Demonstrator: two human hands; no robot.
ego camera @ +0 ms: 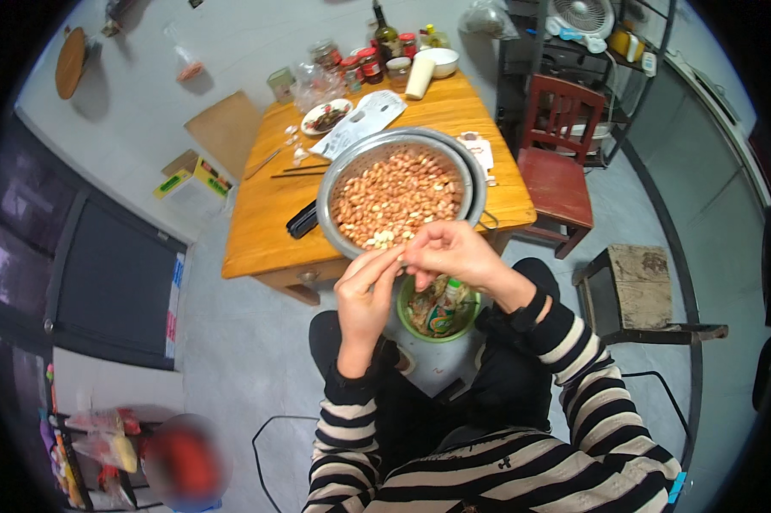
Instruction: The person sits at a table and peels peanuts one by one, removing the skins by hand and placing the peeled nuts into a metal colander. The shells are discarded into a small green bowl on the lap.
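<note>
A metal colander [329, 226] full of red-skinned peanuts [401, 192] sits in front of me, set in a wider metal basin [480, 186]. Several skinless, pale peanuts [383, 240] lie together at its near side. Over the near rim, my left hand [366, 288] and my right hand [456, 253] meet at the fingertips. Both pinch a small pale piece, apparently a peanut, mostly covered by the fingers. Below them, on the floor between my legs, stands a green bin [403, 320] holding scraps and a green-labelled plastic bottle [441, 317].
The wooden table [276, 243] also bears chopsticks [299, 172], a dish of food [326, 117], garlic [300, 154], and jars [369, 64] beside a dark glass bottle [387, 38]. A red chair [558, 167] and a worn wooden stool [639, 288] stand to the right.
</note>
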